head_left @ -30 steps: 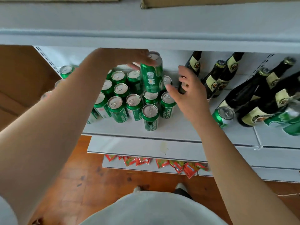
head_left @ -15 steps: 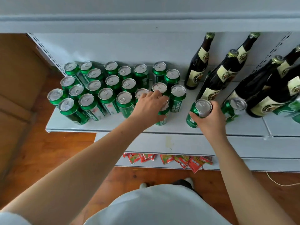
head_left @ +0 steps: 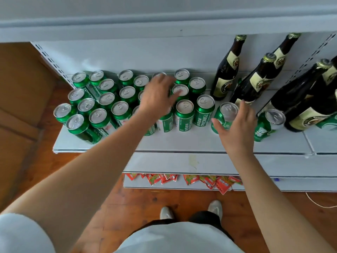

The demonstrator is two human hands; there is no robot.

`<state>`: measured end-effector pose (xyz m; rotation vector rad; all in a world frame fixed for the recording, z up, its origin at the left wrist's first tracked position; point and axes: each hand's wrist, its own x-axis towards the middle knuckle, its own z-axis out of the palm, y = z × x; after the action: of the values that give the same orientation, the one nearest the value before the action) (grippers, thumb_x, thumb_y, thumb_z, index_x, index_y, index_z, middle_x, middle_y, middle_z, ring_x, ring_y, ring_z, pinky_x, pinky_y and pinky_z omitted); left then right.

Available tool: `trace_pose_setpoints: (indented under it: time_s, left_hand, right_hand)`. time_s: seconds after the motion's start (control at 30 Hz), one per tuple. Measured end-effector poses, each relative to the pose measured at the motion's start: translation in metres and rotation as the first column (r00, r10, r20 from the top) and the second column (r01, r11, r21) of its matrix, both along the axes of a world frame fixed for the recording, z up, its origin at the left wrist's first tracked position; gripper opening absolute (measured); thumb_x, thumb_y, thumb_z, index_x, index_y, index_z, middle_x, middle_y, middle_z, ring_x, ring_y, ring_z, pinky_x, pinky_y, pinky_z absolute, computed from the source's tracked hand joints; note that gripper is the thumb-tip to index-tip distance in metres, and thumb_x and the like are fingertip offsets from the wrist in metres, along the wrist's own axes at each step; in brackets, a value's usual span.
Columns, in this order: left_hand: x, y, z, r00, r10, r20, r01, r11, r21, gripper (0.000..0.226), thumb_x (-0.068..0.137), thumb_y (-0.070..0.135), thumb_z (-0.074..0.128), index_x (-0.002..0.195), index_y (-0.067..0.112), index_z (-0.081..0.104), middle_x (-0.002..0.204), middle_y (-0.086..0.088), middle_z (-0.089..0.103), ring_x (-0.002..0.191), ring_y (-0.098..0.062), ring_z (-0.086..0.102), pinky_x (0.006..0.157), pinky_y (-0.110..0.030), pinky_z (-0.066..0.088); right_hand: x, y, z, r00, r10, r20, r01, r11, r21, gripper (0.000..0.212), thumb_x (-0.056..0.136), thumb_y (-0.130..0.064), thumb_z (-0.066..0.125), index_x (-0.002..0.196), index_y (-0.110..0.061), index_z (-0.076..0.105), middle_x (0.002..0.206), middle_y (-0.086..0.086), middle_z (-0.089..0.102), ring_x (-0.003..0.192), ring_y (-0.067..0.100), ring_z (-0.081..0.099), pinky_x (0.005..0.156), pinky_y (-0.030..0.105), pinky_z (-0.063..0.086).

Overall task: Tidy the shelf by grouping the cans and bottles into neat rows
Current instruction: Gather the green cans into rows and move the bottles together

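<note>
Several green cans (head_left: pixel 185 115) stand bunched in rough rows on the left half of the white shelf (head_left: pixel 182 143). My left hand (head_left: pixel 158 95) hovers over the can tops in the middle of the group, fingers spread, holding nothing. My right hand (head_left: pixel 235 125) wraps a separate green can (head_left: pixel 227 111) that stands just right of the group, thumb on its left and fingers on its right. Another green can (head_left: pixel 269 123) leans among the dark bottles. Dark beer bottles (head_left: pixel 226 70) stand at the right, more of them (head_left: pixel 300 92) further right.
The upper shelf board (head_left: pixel 164 21) overhangs the cans. Red snack packets (head_left: pixel 189 179) lie on the lower shelf. A brown cardboard box (head_left: pixel 18 88) stands at the left on the wooden floor. The shelf's front strip is bare.
My left hand set down the can it held up and now hovers over the group. My right hand has taken a can and stood it right of the front row.
</note>
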<state>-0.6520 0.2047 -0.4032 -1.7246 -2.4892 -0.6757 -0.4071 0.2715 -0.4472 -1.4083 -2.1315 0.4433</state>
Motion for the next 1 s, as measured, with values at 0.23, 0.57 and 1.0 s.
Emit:
trace_pose_setpoints:
  time_s: [0.23,0.57,1.0]
  left_hand:
    - [-0.083,0.042,0.001,0.981,0.143,-0.13,-0.187,0.873,-0.45,0.074,0.078,0.067,0.067,0.125,0.012,0.053,0.124,-0.014,0.062,0.12,-0.032,0.052,0.104,-0.044,0.032]
    - [-0.082,0.023,0.072,0.925,0.047,0.376,-0.06,0.998,0.024,0.061,0.071,0.04,0.085,0.123,0.018,0.064,0.116,0.007,0.068,0.104,-0.007,0.064,0.084,-0.011,0.05]
    - [0.002,-0.052,0.063,0.957,-0.065,0.284,0.082,0.995,-0.048,0.055,0.084,0.054,0.068,0.128,0.021,0.061,0.119,0.002,0.064,0.109,-0.012,0.061,0.095,-0.032,0.05]
  right_hand:
    - [0.003,-0.031,0.013,0.99,0.078,-0.114,-0.061,0.987,0.149,0.054,0.096,-0.031,0.057,0.14,-0.004,0.042,0.142,0.013,0.042,0.129,0.029,0.041,0.107,0.029,0.035]
    - [-0.018,-0.029,0.06,0.918,0.232,-0.322,-0.158,0.958,0.238,0.034,0.097,-0.014,0.053,0.128,0.0,0.053,0.126,0.014,0.053,0.111,0.021,0.056,0.097,0.033,0.048]
    - [-0.053,-0.034,0.068,0.914,0.296,-0.278,-0.321,0.946,-0.048,0.066,0.068,-0.03,0.085,0.118,-0.005,0.051,0.099,-0.008,0.054,0.083,-0.007,0.044,0.066,-0.007,0.029]
